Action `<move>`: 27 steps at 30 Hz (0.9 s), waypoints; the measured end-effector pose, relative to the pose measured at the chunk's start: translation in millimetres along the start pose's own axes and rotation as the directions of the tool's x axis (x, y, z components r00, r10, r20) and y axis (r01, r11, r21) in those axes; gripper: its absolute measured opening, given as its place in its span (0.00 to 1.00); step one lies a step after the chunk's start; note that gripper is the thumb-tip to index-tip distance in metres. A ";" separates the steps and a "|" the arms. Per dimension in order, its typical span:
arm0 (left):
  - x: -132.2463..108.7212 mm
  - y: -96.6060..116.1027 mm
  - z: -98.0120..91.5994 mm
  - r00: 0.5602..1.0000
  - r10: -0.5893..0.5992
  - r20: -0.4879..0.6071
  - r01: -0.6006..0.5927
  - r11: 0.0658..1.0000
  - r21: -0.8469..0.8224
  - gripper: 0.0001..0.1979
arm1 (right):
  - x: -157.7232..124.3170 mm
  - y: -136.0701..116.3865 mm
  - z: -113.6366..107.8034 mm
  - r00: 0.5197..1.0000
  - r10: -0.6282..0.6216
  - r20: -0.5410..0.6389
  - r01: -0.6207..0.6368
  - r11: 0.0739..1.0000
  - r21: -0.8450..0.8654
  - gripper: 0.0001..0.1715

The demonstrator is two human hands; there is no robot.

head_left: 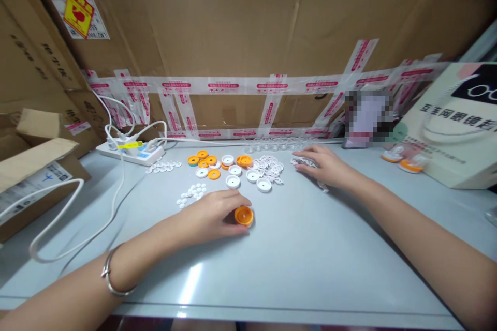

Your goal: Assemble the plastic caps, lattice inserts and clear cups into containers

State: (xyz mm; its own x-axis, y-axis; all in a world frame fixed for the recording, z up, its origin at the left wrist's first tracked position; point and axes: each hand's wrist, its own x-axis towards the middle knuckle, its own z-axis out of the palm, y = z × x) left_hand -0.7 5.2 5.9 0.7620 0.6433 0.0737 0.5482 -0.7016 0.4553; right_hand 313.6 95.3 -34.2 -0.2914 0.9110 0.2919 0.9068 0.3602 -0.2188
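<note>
My left hand (217, 214) grips a round orange plastic cup-shaped part (244, 215) between thumb and fingers, its hollow facing up, on or just above the table. My right hand (324, 168) reaches over a small heap of white openwork plastic pieces (305, 162), fingers apart and touching or just above them; the palm hides part of the heap. More white openwork pieces (269, 165) lie to its left. Beside those are several shallow white round cups (264, 185) and several orange rings (213, 174). Small white discs (192, 191) lie behind my left wrist.
Clear plastic domes (269, 145) line the back by a large cardboard box (233, 20). At left stand a power strip (132, 151) with loose white cables and an opened carton (42, 181). At right are two orange-based clear domes (411, 164), a blurred-out upright phone-like object (365, 119) and a printed box (450, 134).
</note>
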 end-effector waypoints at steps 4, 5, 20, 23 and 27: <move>-0.8 0.3 0.1 1.000 0.004 0.000 -0.004 1.000 0.009 0.11 | 0.8 2.7 7.0 0.998 -0.040 0.038 0.044 0.994 -0.105 0.18; -1.1 0.3 0.1 1.000 0.003 -0.001 -0.003 1.000 0.010 0.11 | 0.6 2.5 6.5 0.998 -0.049 0.037 0.053 0.993 -0.110 0.17; -3.7 0.8 0.3 0.980 0.061 -0.187 -0.058 0.998 0.021 0.19 | -16.3 -89.0 -29.1 0.997 0.049 0.061 -0.076 0.792 0.606 0.18; -4.0 4.0 -0.2 0.930 0.095 -0.355 -0.105 0.994 -0.009 0.17 | -24.5 -123.8 -32.2 0.973 -0.124 0.196 -0.055 0.698 0.714 0.18; -4.3 5.0 0.8 0.848 0.188 -0.495 -0.231 0.973 -0.025 0.15 | -33.5 -147.8 -28.2 0.938 -0.229 0.260 -0.085 0.576 0.813 0.11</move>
State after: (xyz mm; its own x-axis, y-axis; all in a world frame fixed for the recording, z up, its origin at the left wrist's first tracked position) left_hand -1.0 -1.3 7.2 0.5789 0.5653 0.5877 0.3487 -0.8231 0.4482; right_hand 197.9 5.9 14.6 -0.5605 0.8241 0.0818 0.2991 0.2935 -0.9080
